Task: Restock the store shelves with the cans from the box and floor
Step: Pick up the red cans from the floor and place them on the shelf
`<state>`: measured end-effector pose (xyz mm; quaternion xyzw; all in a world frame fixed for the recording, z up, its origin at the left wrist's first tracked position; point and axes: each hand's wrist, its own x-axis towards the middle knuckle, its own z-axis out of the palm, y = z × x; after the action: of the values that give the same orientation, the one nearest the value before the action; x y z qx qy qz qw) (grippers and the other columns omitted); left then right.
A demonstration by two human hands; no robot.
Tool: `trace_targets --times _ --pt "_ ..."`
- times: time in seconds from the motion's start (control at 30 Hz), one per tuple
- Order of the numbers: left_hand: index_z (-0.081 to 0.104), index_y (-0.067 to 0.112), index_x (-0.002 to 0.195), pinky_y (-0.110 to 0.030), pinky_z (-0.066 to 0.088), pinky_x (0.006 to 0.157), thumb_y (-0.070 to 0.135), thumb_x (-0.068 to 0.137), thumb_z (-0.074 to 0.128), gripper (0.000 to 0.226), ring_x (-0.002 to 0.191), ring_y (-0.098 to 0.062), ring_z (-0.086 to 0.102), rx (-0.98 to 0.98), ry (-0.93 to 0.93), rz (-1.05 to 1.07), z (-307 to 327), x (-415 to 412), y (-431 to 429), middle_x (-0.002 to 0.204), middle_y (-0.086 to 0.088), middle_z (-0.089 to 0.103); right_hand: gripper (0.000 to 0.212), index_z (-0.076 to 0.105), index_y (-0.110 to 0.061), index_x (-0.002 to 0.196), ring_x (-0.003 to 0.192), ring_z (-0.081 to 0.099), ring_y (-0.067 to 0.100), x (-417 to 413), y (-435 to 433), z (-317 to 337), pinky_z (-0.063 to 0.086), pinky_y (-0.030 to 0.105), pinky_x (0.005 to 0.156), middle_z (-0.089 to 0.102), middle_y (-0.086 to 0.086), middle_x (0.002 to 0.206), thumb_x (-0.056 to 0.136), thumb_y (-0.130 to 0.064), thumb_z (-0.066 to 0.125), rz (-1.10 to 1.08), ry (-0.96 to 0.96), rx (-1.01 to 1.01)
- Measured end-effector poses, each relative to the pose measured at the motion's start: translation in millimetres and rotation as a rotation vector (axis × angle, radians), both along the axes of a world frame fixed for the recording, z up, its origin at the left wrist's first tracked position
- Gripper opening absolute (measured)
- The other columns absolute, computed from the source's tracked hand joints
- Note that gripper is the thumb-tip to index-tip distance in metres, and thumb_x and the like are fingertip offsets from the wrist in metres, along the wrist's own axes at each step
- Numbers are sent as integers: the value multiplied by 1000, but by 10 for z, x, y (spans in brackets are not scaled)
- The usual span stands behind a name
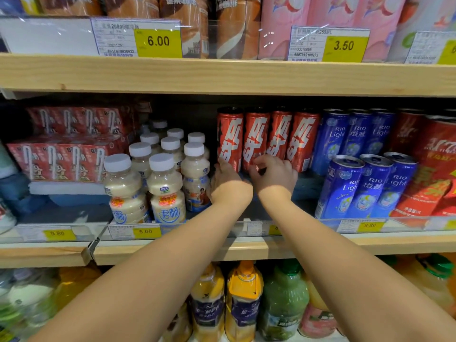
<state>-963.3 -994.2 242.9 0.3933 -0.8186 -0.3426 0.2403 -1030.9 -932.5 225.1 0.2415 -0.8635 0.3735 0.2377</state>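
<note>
Four tall red cans [266, 139] are stood upright in a row at the back of the middle shelf [308, 245], long axes vertical, sides touching or nearly so. Both hands are reached in at the base of that row. The left hand [225, 176] is laid against the lower outer side of the leftmost can [230, 137], fingers [222, 164] extended and flat, not wrapped; no real grasp is seen, more a push or steadying contact. The right hand [275, 175] is placed at the foot of the second can [255, 139], fingers curled loosely onto its lower front; whether it is truly gripped cannot be told, since the fingertips are partly hidden and blurred. So the cans lie directly ahead of and above both sets of fingers, further into the shelf. Neither hand is clearly nearer; each is matched to its own can. Judged step: the row is being squared up and pushed back, with bare shelf floor left in front for more stock. White-capped bottles [167, 174] stand just beside the left hand, blue cans [365, 183] stand near on the right; either could be knocked. No box or floor is in view.
</note>
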Motion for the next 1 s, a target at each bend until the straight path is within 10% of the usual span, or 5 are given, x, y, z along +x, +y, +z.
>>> trace_targets --times 0.17,0.47,0.7,0.87,1.0 --pt "2 11 150 -50 31 109 26 84 62 90 135 -34 34 -34 -73 -30 -25 -32 -38 154 -12 24 21 64 -29 106 105 49 24 -10 9 10 28 35 81 64 -3 114 88 -34 58 18 -14 10" --pt "27 17 143 -44 39 104 10 85 59 67 128 -29 42 -45 239 -130 -136 119 15 147 -9 35 8 55 -31 84 93 54 21 -84 38 17 28 33 77 67 -6 95 85 -31 63 -10 -65 -35" --pt "20 18 148 -39 28 109 17 90 56 68 140 -31 24 -112 19 -179 -57 73 84 159 -10 4 3 61 -28 86 94 55 22 -121 6 41 33 36 82 67 -3 95 86 -31 61 -13 -57 26" --pt "43 17 137 -33 30 110 11 88 54 50 137 -24 28 -21 240 -278 -53 329 120 153 -11 24 4 57 -29 89 93 57 19 110 203 88 41 34 82 65 -6 95 86 -30 60 116 -140 -94" --pt "61 33 93 -13 42 74 8 85 54 28 92 4 56 143 534 -329 -242 778 323 106 10 61 18 53 -29 91 76 54 5 587 651 -141 41 20 67 59 -6 93 81 -16 61 220 -68 -433"
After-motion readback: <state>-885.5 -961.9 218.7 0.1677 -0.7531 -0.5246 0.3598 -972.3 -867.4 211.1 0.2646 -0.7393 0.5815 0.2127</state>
